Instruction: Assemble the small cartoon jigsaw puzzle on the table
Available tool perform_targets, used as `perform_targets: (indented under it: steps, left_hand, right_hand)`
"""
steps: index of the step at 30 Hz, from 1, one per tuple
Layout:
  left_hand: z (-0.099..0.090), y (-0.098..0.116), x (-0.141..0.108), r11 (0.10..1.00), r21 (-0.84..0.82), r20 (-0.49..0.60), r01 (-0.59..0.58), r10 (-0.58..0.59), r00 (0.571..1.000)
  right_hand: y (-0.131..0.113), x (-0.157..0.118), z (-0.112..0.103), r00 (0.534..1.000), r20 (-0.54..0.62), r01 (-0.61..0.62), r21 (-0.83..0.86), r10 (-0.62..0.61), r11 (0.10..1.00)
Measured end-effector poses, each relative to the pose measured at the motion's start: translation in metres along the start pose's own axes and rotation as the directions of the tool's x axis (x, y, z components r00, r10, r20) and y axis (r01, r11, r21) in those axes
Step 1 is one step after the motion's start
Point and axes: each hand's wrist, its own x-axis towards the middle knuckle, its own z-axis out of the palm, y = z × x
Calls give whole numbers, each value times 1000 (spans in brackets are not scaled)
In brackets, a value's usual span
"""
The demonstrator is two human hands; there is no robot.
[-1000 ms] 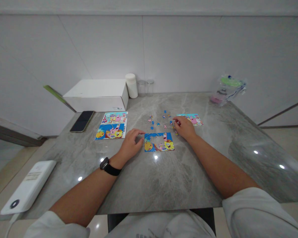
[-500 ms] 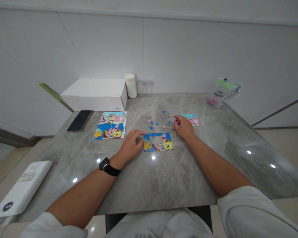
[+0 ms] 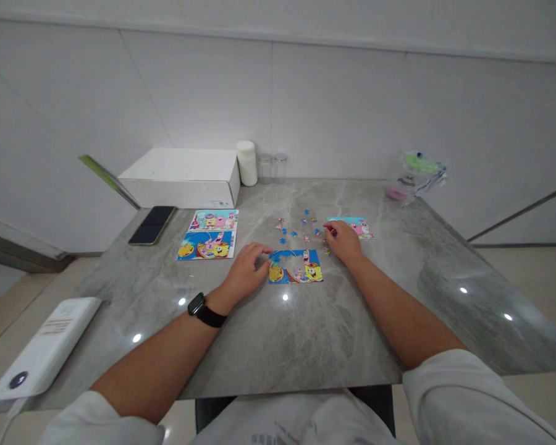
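A partly assembled jigsaw puzzle (image 3: pixel 313 256) lies before me, its frame of joined pieces around a gap where the grey table shows. My left hand (image 3: pixel 248 270) rests at the puzzle's left edge, index finger and thumb apart, holding nothing. To the upper right, my right hand (image 3: pixel 344 241) is closed with a small dark-red puzzle piece (image 3: pixel 332 232) at its fingertips. Several loose puzzle pieces (image 3: pixel 294 233) are scattered between the hands, just beyond the puzzle. Partly behind my right hand lies a second cartoon picture (image 3: pixel 364 228).
A printed picture sheet (image 3: pixel 205 236) and a phone (image 3: pixel 152 225) lie to the left. Behind them stand a white box (image 3: pixel 178 176), a white bottle (image 3: pixel 247 164) and two clear glasses (image 3: pixel 273 168). A plastic bag (image 3: pixel 414 177) sits back right, a white corded device (image 3: pixel 46 347) front left.
The view has shifted slightly. Both hands keep nearly the same places, the left at the puzzle's edge and the right by the loose pieces.
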Motion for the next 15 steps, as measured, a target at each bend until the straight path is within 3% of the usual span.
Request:
perform_targets:
  steps: [9,15]
  left_hand:
    - [1,-1,0,1000,-5,11,-14,14,1000]
    - [-1,1,0,1000,-16,36,-9,9,999]
  right_hand:
    - [-8,4,-5,999,49,-19,-58,22,998]
    - [-18,32,-9,982,172,-47,-173,77,984]
